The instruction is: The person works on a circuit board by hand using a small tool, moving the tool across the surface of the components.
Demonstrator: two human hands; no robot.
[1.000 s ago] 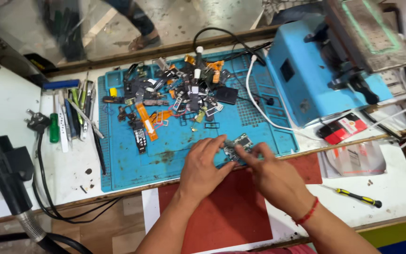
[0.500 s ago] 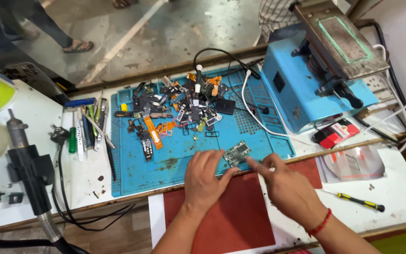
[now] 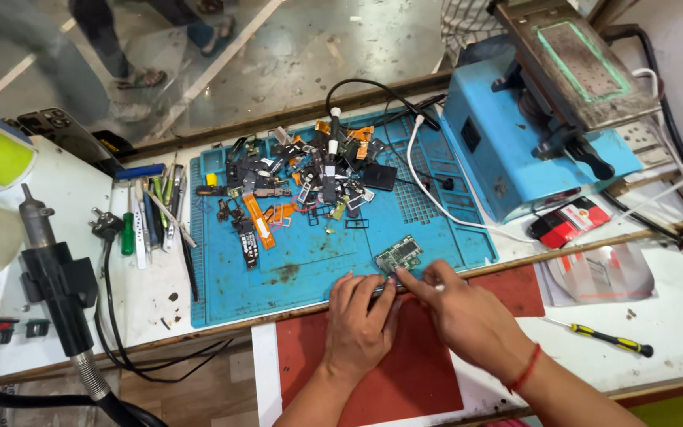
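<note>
Left hand (image 3: pixel 360 324): palm down at the near edge of the mat (image 3: pixel 310 269), fingers together and stretched forward, tips just short of the board (image 3: pixel 399 255); it grips nothing.
Right hand (image 3: pixel 460 312): beside the left one, fingers drawn together, fingertip (image 3: pixel 401 276) at the board's near edge; whether it pinches anything cannot be told. A red thread sits on its wrist.
Board: small green circuit board, lying flat and tilted on the blue mat, near its front right corner.
Mat: blue, spread on the white surface (image 3: pixel 673 316).
Parts (image 3: pixel 294 190): heap of small phone pieces and orange flex strips at the mat's far side.
Red sheet (image 3: pixel 405 372): under both wrists, in front of the mat.
Blue machine (image 3: pixel 515 150): right of the mat, at the back.
Screwdriver (image 3: pixel 606 338): yellow and black, right of the right hand, well apart.
Hot-air tool (image 3: pixel 57 277): black, far left.
</note>
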